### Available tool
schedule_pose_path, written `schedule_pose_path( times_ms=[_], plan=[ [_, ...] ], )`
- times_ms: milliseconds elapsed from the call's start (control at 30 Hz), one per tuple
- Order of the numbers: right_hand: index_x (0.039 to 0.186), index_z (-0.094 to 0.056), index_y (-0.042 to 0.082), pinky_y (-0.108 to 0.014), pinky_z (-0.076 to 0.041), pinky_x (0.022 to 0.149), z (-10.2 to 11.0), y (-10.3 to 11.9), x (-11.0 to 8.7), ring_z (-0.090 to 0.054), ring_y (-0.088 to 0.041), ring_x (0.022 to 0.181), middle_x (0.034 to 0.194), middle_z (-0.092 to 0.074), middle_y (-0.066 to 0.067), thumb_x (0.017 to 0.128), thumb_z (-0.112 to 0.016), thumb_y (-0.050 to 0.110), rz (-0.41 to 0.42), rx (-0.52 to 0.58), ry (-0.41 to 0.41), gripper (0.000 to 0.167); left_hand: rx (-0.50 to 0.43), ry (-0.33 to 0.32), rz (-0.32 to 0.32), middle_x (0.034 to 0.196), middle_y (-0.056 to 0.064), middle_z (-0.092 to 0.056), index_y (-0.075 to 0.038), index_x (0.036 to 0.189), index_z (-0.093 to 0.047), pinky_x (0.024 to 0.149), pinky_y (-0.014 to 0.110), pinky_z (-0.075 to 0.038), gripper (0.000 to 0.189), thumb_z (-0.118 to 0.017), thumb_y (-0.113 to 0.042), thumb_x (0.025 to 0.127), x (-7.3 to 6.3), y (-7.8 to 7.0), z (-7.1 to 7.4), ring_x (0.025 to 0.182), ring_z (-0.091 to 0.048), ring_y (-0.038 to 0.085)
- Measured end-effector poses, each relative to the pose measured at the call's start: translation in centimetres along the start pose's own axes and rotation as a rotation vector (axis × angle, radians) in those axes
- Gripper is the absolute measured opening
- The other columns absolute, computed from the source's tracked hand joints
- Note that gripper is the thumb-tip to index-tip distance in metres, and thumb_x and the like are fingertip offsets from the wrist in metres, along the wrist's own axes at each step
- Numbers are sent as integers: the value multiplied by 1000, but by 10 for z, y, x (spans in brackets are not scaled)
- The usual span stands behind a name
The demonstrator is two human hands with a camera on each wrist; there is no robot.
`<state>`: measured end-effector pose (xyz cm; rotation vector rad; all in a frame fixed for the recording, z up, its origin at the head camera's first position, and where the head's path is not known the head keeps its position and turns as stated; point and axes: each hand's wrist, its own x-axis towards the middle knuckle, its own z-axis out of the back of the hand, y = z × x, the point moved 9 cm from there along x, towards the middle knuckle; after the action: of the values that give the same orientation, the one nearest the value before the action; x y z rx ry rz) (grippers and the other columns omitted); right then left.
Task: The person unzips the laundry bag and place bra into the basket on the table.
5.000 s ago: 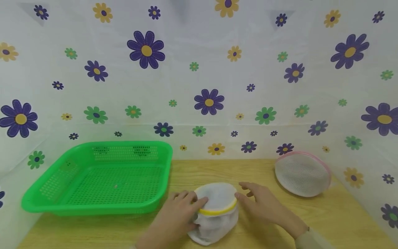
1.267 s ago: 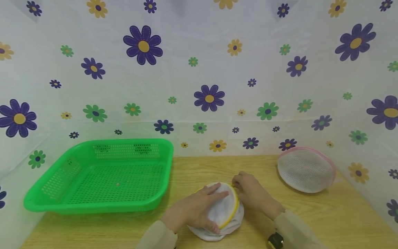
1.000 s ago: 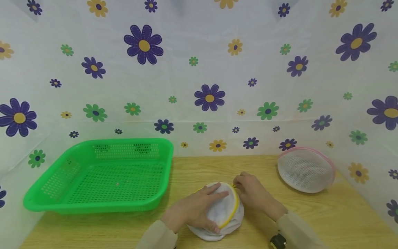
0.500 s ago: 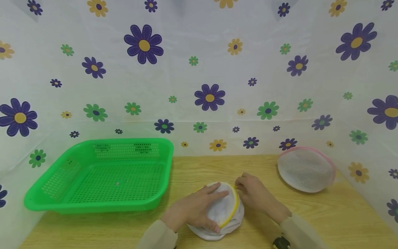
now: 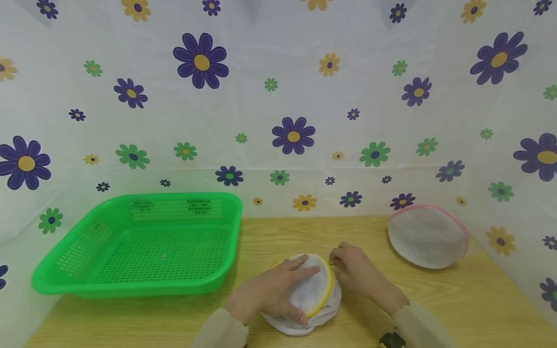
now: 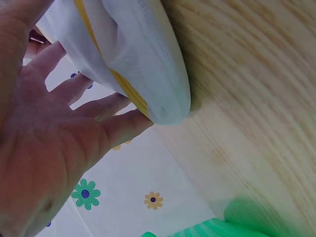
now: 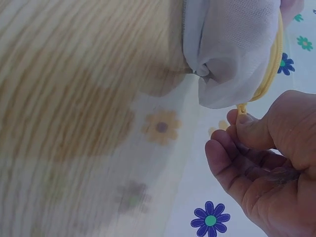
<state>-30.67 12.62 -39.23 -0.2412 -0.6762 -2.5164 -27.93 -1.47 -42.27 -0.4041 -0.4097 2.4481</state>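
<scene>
A round white mesh laundry bag [image 5: 316,288] with a yellow zipper stands on the wooden table, its top face tilted. My left hand [image 5: 275,290] lies spread across that top, thumb at the near edge. In the left wrist view its outstretched fingers [image 6: 103,106] touch the bag's side by the zipper. At the bag's right rim, my right hand [image 5: 354,270] pinches the yellow zipper pull [image 7: 242,109] between thumb and forefinger, best seen in the right wrist view. The left hand covers much of the bag's top.
On the left of the table [image 5: 278,237] stands a large green plastic basket [image 5: 143,291] with perforated sides. A second white mesh bag [image 5: 428,239] with pink trim leans at the back right. Behind hangs a flower-patterned sheet [image 5: 252,58].
Since the oldest frame, the bag has tilted, my left hand has spread over its top and my right hand has taken the zipper pull. Lately the right hand shifted slightly right.
</scene>
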Motion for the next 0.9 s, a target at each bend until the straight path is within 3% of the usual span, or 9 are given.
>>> schedule_pose_path(
  times_ms=[900],
  plan=[
    [91, -74, 1, -20, -53, 65, 8, 4, -6, -58, -10, 74, 82, -64, -4, 87, -67, -8, -4, -11, 39, 12, 11, -2, -1, 171, 1, -24, -41, 158, -35, 115, 54, -43, 101, -85, -57, 73, 1, -2, 0, 151, -36, 39]
  ],
)
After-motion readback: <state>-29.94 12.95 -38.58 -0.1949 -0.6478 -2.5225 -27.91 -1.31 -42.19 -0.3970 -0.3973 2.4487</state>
